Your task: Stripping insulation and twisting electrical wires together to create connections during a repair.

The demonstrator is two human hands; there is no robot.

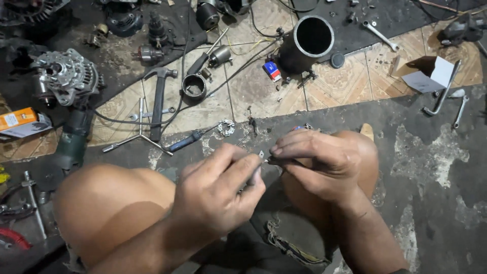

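A single view is given, taken from a camera worn on the head and aimed steeply down. The hands and knees are seen close up. The floor (431, 167) beyond is seen farther off.

You see a silver alternator (66, 76) on a black mat (116, 56), a black-handled hammer (159, 104) across beige patterned tiles (335, 83), a dark cylinder (305, 43), a small red-and-blue box (272, 71), an orange carton (18, 120), and a white open box (430, 76).
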